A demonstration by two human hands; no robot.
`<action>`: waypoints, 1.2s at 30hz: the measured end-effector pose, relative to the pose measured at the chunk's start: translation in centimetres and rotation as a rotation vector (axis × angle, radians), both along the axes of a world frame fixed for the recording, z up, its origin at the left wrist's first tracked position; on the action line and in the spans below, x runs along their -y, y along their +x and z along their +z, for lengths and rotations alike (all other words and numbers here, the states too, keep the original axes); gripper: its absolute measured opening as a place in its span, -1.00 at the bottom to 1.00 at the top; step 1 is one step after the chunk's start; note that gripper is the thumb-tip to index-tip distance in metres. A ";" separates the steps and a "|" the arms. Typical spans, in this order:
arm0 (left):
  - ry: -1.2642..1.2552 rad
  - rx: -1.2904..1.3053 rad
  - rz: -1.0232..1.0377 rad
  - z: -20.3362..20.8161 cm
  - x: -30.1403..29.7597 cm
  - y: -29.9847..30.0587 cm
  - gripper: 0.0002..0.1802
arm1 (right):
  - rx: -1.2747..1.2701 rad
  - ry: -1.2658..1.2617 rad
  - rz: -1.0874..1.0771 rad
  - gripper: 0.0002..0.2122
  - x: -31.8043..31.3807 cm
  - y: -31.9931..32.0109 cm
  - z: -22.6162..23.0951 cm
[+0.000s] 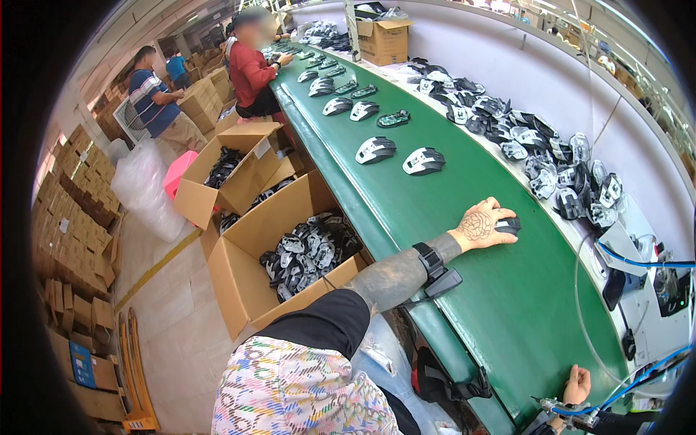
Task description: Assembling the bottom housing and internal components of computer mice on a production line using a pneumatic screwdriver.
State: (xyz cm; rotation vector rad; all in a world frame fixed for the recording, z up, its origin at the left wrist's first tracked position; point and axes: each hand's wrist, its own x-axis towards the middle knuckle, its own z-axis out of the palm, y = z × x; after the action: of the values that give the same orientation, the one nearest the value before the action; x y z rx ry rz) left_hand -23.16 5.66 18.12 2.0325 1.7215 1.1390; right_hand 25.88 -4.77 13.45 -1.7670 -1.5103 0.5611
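Observation:
My left hand (480, 224) reaches far out over the green conveyor belt (464, 304), its fingers closed round a computer mouse (510, 225) with a dark, rounded top. The hand covers most of that mouse. Lower right, my right hand (578, 384) is over the belt's near edge with its fingers curled in; what they hold, if anything, is hidden. Close beside it sits a metal fixture (569, 412) with blue tubes. Farther up the belt lie black-and-white mouse shells (423, 161) and mouse bases with green circuit boards (394, 119), spaced apart in rows.
Loose shells (533, 141) pile along the ledge right of the belt. A carton (232, 279) of mouse parts stands open at the belt's left side, another carton (199, 192) behind it. A co-worker in red (251, 72) sits at the far end. Equipment with cables (667, 286) is at right.

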 end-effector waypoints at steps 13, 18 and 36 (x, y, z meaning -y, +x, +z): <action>0.037 0.121 0.027 0.1 -0.1 0.0 -0.40 | 0.051 0.011 -0.077 -0.79 -0.1 0.0 -0.1; 0.106 0.165 0.066 0.5 0.0 -0.1 -0.35 | 0.061 0.036 -0.085 -0.78 -0.3 0.6 -0.7; 0.237 0.255 0.122 1.0 0.2 0.0 -0.40 | 0.156 0.013 -0.153 -0.77 0.1 0.1 0.1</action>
State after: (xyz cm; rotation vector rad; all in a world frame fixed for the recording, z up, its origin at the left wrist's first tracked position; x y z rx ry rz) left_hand -23.17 5.47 19.11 1.8260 1.6682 1.6327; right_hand 25.97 -4.83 13.56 -1.9337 -1.4619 0.3432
